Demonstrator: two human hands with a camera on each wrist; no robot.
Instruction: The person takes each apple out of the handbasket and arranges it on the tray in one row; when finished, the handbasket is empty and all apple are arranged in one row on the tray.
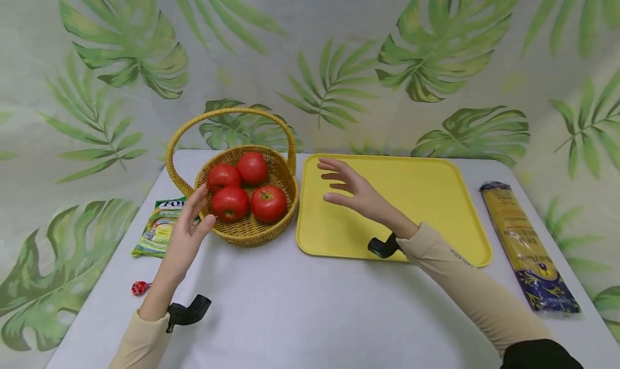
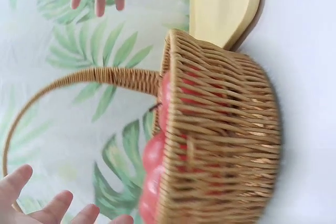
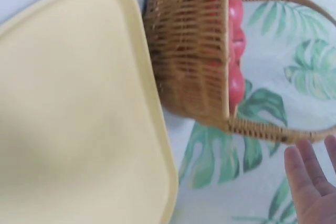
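Closest to the person, the pale sleeves (image 1: 452, 269) end short of the black wrist mounts (image 1: 189, 311), probably so that no fabric covers the cameras. On the table's (image 1: 290, 315) left lies a small red-wrapped lollipop (image 1: 139, 288), partly hidden behind the forearm.

The left hand (image 1: 186, 237) is raised beside the basket's near left, palm inward, thumb well apart from the loosely extended fingers. It has hold of nothing; whether a fingertip brushes the wicker I can't quite tell. The right hand (image 1: 356, 191) hangs over the tray, spread and slightly bent, equally bare of any load. Held this way, the two seem to frame the basket, leaving room between them.

Along the right edge lies a long gold-and-blue packet (image 1: 528, 245), at a slant, perhaps put there to keep it off the yellow tray (image 1: 421, 181). Opposite, a green packet (image 1: 160, 229) lies flat beyond the left hand.

Farther back, the wicker basket (image 1: 249, 240) sits upright just left of the tray, its tall handle standing up. Inside are four red tomatoes (image 1: 269, 203), close together; the round wall presumably stops them rolling off. Behind everything hangs a leaf-printed cloth (image 1: 319, 25).
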